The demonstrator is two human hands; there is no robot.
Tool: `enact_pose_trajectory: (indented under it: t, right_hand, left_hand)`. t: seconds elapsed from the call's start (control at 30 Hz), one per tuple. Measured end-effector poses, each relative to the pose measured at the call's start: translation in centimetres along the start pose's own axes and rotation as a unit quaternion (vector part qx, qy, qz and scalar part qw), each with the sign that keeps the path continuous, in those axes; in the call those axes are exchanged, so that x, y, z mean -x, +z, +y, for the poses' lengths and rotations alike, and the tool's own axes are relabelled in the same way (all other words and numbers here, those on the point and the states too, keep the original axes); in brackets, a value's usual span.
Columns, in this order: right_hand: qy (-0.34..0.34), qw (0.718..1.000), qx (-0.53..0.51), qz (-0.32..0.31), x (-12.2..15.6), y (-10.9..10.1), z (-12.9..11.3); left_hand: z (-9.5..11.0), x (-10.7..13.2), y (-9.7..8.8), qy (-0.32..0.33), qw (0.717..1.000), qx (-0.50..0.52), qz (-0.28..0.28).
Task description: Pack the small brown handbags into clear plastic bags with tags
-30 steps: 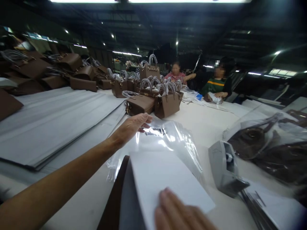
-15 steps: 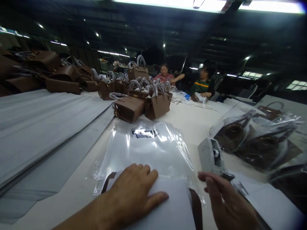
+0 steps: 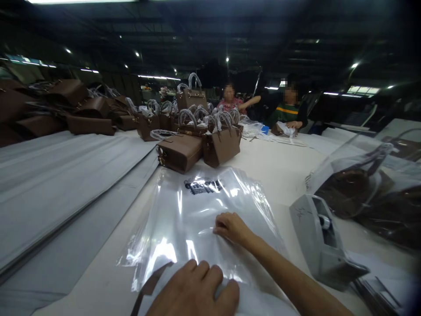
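At the bottom centre my left hand (image 3: 197,289) has its bent fingers over the front edge of a white sheet (image 3: 256,300). The sheet covers a brown piece (image 3: 153,281) whose edge shows at the left; the rest is out of view. Farther forward, my right hand (image 3: 233,227) reaches across with fingers curled together at the top of a stack of clear plastic bags (image 3: 194,215). Its fingertips seem to pinch the top bag, though the contact is partly hidden. Dark lettering is printed on that bag.
Brown handbags (image 3: 180,151) with wrapped handles stand beyond the stack. White sheets (image 3: 66,175) lie at the left. A grey tape dispenser (image 3: 305,232) stands at the right, near plastic-wrapped bags (image 3: 348,188). Two people (image 3: 286,112) work across the table.
My right hand has moved left from beside the dispenser onto the plastic bags. My left hand stays on the white sheet, which now looks more creased; the view has shifted slightly.
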State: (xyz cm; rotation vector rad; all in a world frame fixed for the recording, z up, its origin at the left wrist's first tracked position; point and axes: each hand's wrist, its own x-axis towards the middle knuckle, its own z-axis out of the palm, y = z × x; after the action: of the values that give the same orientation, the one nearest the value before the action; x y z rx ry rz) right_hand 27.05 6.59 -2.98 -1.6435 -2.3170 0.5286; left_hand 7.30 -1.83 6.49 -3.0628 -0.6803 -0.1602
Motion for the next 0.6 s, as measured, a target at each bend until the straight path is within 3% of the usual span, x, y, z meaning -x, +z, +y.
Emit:
enact_pose_trajectory:
  t: [0.1, 0.27, 0.43, 0.53, 0.6]
  right_hand:
    - [0.026, 1.0, 0.003, 0.012, -1.1, -1.0, 1.6]
    - [0.009, 1.0, -0.009, -0.021, -0.4, -2.2, 2.3]
    - [-0.025, 0.996, -0.055, -0.067, -0.4, -1.9, 2.1]
    - [-0.017, 0.989, -0.116, -0.09, -1.5, -2.4, 2.8]
    - [-0.009, 0.982, -0.159, -0.104, -2.4, -3.4, 3.2]
  left_hand:
    - [-0.6, -1.1, -1.6, -0.03, 0.994, 0.075, -0.074]
    - [-1.2, -2.1, -3.5, -0.101, 0.971, 0.192, -0.103]
    - [-3.4, -3.2, -4.4, -0.088, 0.929, 0.33, -0.143]
    - [-6.1, -5.1, -4.5, -0.106, 0.891, 0.421, -0.134]
    - [-7.7, -6.6, -3.9, -0.155, 0.9, 0.397, -0.09]
